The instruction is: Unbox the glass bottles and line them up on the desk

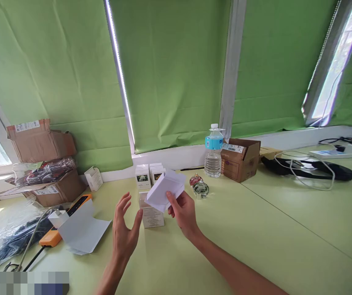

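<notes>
We see our right hand (pixel 183 213) raised over the pale green table (pixel 271 229), thumb and fingers pinched on the lower edge of a white card carton (pixel 165 189). The carton is in the air, tilted, and looks only partly formed, since its panels are splayed rather than squared up. Our left hand (pixel 125 229) is beside it, palm turned inward and fingers spread. It grips nothing and touches nothing, and a clear gap shows between it and the carton.

Just below the carton, a small white printed box (pixel 152 215) stands upright on the table, partly hidden by our right hand. Behind it, near the wall, a short row of picture-labelled white boxes (pixel 148 175) stands closed and close together. To the right of that row lie two small ornate glass bottles (pixel 199 186), bare on the table (we cannot make out what they hold).

Going by how things lie, we judge that several boxes are made up and set down, that the carton in hand is not yet shaped, and that the glass bottles are unboxed.

Further right are a water bottle (pixel 213 151) with a blue label and, touching or nearly touching it, an open brown cardboard box (pixel 240 159). At our left a folded white sheet (pixel 82 231) rests against an orange device (pixel 68 217). Beyond those are a clear plastic bag (pixel 6 231) and stacked shipping cartons (pixel 43 143).
</notes>
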A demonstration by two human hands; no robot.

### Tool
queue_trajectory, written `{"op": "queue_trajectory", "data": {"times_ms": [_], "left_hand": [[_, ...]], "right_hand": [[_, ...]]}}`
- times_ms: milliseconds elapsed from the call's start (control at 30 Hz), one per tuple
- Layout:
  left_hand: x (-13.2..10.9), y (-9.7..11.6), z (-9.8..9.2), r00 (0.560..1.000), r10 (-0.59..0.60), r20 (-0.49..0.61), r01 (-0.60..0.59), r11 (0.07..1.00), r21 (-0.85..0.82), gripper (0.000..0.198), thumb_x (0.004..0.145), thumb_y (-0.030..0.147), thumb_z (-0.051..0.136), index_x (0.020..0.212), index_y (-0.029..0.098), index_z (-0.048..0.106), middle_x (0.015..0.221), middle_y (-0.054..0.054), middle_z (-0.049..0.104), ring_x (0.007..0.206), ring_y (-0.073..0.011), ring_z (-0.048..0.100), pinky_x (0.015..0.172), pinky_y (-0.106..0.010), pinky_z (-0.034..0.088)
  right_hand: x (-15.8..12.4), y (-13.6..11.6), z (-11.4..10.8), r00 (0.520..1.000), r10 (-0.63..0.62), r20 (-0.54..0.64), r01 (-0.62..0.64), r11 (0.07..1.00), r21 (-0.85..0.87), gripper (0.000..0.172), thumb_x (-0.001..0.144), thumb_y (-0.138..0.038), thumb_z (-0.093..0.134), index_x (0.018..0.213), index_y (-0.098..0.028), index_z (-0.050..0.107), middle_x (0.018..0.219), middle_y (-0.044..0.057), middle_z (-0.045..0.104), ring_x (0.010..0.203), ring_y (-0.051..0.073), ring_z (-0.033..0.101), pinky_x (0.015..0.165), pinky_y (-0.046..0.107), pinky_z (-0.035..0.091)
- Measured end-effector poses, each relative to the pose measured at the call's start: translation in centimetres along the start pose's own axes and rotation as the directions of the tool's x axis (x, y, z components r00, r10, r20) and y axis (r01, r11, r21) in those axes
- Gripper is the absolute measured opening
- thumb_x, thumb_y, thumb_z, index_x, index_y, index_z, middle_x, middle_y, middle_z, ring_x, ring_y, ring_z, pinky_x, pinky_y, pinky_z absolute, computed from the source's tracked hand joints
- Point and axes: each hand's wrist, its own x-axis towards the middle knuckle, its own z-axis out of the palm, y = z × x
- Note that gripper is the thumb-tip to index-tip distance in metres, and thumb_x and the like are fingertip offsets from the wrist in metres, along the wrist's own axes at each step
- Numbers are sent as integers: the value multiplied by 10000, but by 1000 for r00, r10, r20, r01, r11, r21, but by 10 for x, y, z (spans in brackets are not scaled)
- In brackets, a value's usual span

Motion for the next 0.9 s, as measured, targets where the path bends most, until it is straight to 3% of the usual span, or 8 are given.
{"op": "queue_trajectory", "data": {"times_ms": [100,200,333,500,667,900], "left_hand": [[1,-7,4,993,1,116,-4,1000,21,477,850,386,605,1296,283,472,1475,-88,386,1338,-287,388,1067,-464,364],[2,-15,6,968,-29,248,27,1000,12,469,852,382,597,1301,292,498,1489,-71,377,1379,-280,325,1102,-468,307],[2,-19,9,928,-125,352,165,983,-84,435,843,388,610,1251,249,551,1320,-87,576,1250,-269,503,1024,-419,412],[2,-12,10,914,-122,386,196,968,-159,306,830,377,627,1100,232,635,1116,-65,694,1056,-241,635,921,-353,491],[2,-15,8,903,-120,411,197,969,-149,302,840,347,633,1123,242,611,1104,-47,696,1013,-217,650,930,-355,496],[3,-14,5,870,-67,488,171,970,-172,247,886,322,581,1120,249,602,1160,-33,670,1045,-204,632,954,-354,485]], "right_hand": [[7,-1,-3,999,-31,-39,33,999,41,396,758,-539,690,849,-177,558,616,-11,578,415,112,513,337,215,387],[7,-1,-2,999,-45,-7,46,997,59,404,755,-528,700,874,-170,557,659,7,609,432,121,538,351,226,419],[1,0,2,996,-31,85,26,998,65,399,763,-514,701,884,-160,562,656,16,616,455,134,555,378,244,459],[-3,-4,2,986,-5,164,8,1000,-17,392,778,-507,686,914,-152,593,676,34,639,523,158,585,447,265,498],[5,-14,-8,964,-15,264,49,992,-119,386,806,-462,669,1028,-145,657,947,104,710,862,250,657,694,328,554],[15,-10,-17,963,-11,268,49,990,-136,399,817,-449,664,1091,-162,632,1022,100,689,923,259,652,748,357,560]]}}
